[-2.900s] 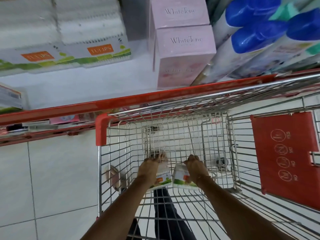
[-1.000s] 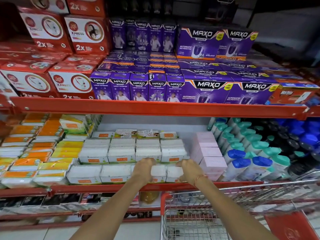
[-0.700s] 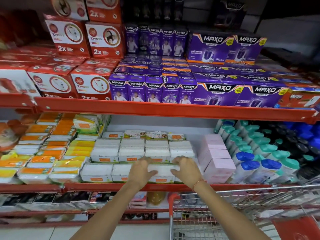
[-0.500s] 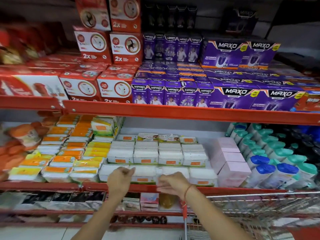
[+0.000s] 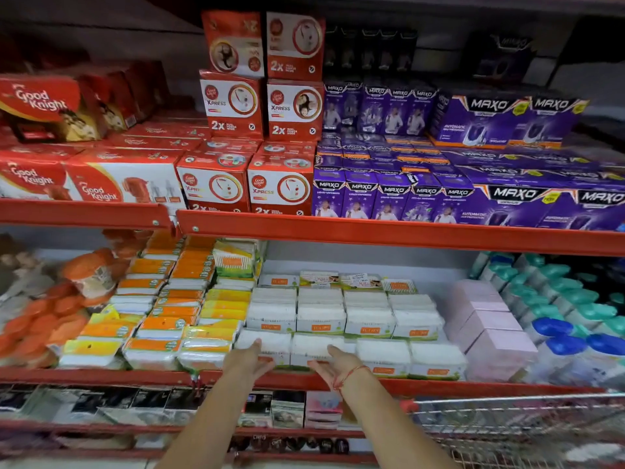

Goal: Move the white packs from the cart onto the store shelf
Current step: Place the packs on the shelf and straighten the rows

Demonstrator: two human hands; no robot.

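Now both hands are at the front row of white packs point(image 5: 348, 350) on the store shelf point(image 5: 473, 387), and both are empty. The left hand point(image 5: 248, 362) has its fingers spread and loose, its fingertips touching the leftmost front pack; the right hand point(image 5: 334, 363) is flat and open just before the next one, pinching nothing. To my eye the step in hand is letting go and squaring up: the packs look soft and light, so a gentle push with flat fingers should set them flush with the row behind without tipping them over the red lip. Half a second ago the hands sat lower, at the shelf edge; a second ago they were curled over the packs, setting them down. Earlier they were down inside the cart point(image 5: 527, 424), whose wire rim shows at the lower right; its inside is out of view.
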